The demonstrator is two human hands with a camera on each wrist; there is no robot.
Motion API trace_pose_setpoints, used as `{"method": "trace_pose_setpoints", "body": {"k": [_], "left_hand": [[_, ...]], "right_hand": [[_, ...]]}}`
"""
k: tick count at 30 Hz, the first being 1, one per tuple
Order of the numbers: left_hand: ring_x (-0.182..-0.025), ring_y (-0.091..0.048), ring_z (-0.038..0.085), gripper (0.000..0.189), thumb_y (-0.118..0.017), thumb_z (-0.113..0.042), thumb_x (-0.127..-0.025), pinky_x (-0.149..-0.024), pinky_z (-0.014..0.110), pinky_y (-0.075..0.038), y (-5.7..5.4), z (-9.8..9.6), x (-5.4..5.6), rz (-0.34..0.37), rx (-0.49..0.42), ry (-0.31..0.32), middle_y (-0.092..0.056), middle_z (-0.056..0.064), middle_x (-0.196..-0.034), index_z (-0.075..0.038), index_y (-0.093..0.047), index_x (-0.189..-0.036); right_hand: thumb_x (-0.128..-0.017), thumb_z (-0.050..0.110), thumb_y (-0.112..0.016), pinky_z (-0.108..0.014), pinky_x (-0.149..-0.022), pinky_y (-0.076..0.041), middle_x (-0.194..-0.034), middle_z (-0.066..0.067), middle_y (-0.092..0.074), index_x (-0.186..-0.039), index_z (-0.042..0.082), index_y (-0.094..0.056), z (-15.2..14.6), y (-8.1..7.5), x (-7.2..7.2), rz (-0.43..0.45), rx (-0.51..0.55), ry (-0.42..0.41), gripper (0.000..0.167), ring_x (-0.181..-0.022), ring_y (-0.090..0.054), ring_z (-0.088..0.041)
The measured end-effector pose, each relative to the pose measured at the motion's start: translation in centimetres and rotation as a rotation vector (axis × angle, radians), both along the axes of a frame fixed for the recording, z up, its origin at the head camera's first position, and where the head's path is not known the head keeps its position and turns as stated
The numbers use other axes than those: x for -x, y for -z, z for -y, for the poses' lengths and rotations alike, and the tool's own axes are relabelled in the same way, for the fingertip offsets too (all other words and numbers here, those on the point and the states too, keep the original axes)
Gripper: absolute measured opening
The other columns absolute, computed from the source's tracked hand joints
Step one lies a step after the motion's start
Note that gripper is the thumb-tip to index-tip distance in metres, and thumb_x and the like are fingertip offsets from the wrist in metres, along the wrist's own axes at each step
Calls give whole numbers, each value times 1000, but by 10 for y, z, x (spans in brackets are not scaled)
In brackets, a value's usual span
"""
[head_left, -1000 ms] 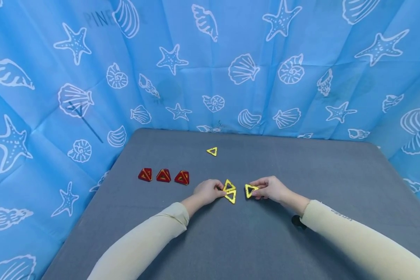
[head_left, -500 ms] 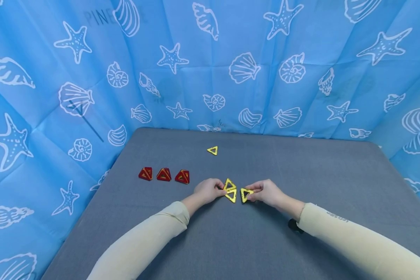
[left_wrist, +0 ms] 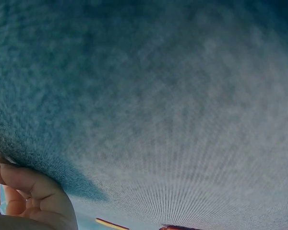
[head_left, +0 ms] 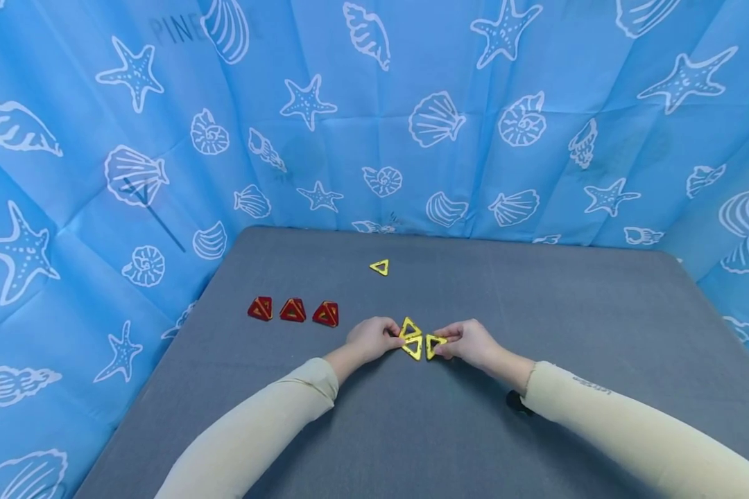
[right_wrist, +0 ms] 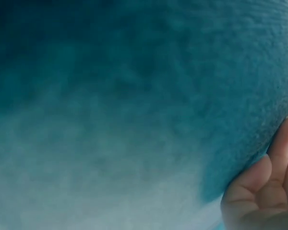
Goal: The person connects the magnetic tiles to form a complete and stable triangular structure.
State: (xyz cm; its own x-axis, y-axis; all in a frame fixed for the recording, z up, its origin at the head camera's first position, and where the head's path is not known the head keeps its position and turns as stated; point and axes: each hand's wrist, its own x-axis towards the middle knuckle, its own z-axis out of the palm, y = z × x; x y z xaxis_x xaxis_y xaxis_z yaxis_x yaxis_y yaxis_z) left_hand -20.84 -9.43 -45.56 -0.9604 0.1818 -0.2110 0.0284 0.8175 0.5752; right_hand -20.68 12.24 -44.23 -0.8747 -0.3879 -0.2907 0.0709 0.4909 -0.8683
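Observation:
Two yellow triangular magnetic tiles lie edge to edge on the grey table, an upper tile [head_left: 415, 326] and a lower tile [head_left: 420, 348]. My left hand [head_left: 369, 339] pinches this pair at its left side between thumb and fingers. Just right of them, a third yellow triangular tile [head_left: 428, 346] has one edge turned toward the lower tile, a narrow gap between. Its right side is pinched by my right hand [head_left: 471, 344]. The left wrist view catches the curled left fingers [left_wrist: 36, 191] low in the corner; the right wrist view shows the right fingers [right_wrist: 264, 191], the tile mostly hidden.
Farther back lies a single yellow triangle tile [head_left: 386, 267]. Three red pyramid shapes with yellow edges, a left one [head_left: 260, 308], a middle one [head_left: 293, 310] and a right one [head_left: 326, 314], stand in a row on the left. A blue seashell curtain [head_left: 349, 138] hangs behind the table [head_left: 374, 430].
My right hand has moved left with its yellow tile, turning it so that one edge faces the pair. The left hand stays put on the two joined tiles.

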Motion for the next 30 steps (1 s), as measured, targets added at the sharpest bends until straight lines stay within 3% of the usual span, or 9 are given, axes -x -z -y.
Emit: {"method": "trace_pose_setpoints", "body": {"k": [12, 21, 30], "left_hand": [[-65, -48, 9, 14, -73, -29, -88, -61, 27, -34, -1, 1, -1, -8, 0, 11, -55, -6, -74, -17, -69, -92], [-66, -48, 10, 33, -68, -29, -92, -59, 26, -33, 0, 1, -2, 28, 1, 61, -55, -4, -77, -14, -67, -121], [-66, -49, 11, 34, -67, -25, -92, -59, 26, -35, 1, 3, -3, 40, -35, 60, -56, -3, -77, -10, -67, -122]], "right_hand": [[-88, 0, -69, -33, -66, -53, -92, -14, -72, -115, -15, -63, 10, 1, 2, -29, -32, 14, 31, -72, -64, -17], [-90, 0, -66, -31, -66, -50, -90, -9, -66, -117, -11, -63, 12, 2, 6, -103, -62, -27, 30, -76, -59, -14], [-91, 0, -65, -31, -69, -50, -96, -12, -66, -121, -11, -61, 17, 1, 12, -84, -24, 23, 32, -82, -59, -15]]}}
